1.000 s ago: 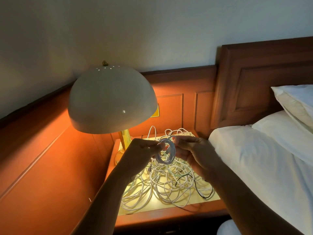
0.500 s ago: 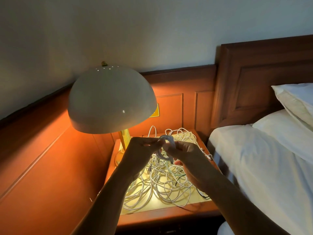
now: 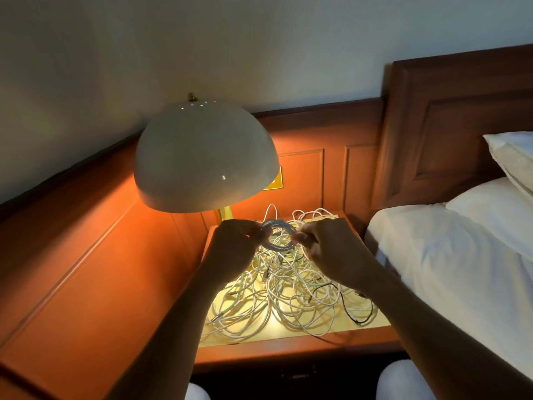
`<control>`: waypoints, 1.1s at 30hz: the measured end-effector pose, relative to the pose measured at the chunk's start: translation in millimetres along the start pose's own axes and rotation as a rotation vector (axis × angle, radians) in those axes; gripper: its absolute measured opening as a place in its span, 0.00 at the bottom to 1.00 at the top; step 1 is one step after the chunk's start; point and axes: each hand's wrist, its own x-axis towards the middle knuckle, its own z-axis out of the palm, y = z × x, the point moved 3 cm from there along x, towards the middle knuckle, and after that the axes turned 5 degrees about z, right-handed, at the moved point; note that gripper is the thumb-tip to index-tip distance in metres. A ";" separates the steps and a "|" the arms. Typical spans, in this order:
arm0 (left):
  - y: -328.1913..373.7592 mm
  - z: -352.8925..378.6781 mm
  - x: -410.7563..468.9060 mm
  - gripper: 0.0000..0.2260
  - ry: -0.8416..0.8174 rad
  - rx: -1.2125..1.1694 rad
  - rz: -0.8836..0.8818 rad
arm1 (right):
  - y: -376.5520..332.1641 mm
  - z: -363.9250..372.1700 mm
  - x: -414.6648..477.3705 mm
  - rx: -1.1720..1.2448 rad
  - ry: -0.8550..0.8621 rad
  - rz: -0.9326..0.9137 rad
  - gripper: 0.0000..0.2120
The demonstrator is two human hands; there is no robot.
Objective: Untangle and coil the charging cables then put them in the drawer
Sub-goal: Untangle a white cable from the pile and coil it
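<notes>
A small coil of white cable (image 3: 278,236) hangs in the air between both hands, above the nightstand. My left hand (image 3: 236,246) pinches its left side and my right hand (image 3: 328,249) pinches its right side. Below lies a tangled heap of white charging cables (image 3: 288,298) with a thin black cable (image 3: 350,310) among them, spread over the lit nightstand top (image 3: 294,340). The drawer front (image 3: 297,373) under the top is dark and barely visible.
A lamp with a big dome shade (image 3: 206,160) stands at the back left of the nightstand. Wooden wall panelling (image 3: 86,255) runs along the left. The bed (image 3: 461,269) with white sheet and pillows lies close on the right.
Both hands stayed at the coil and shifted their pinch on it; the coil has tilted flatter. The view has moved slightly.
</notes>
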 end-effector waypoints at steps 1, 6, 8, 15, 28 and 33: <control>-3.1 -2.8 -2.0 0.11 0.036 0.050 0.046 | 1.1 0.1 0.3 0.009 -0.011 -0.015 0.10; -10.1 -6.8 -14.3 0.07 0.088 0.067 0.139 | -0.9 9.7 -1.0 0.018 0.026 -0.072 0.07; -18.8 -8.3 -21.3 0.07 0.029 -0.027 0.053 | 0.0 15.5 -2.1 0.068 0.018 -0.043 0.07; -57.6 -19.4 -66.2 0.09 -0.122 -0.429 -0.224 | -8.3 69.8 -14.0 0.512 -0.056 0.208 0.02; -178.1 -33.0 -139.4 0.03 0.257 -0.489 -0.603 | -48.3 190.1 -11.6 0.666 -0.353 0.310 0.04; -232.5 -34.1 -154.4 0.05 0.345 -0.481 -0.729 | -52.6 233.0 -0.4 0.251 -0.399 0.125 0.11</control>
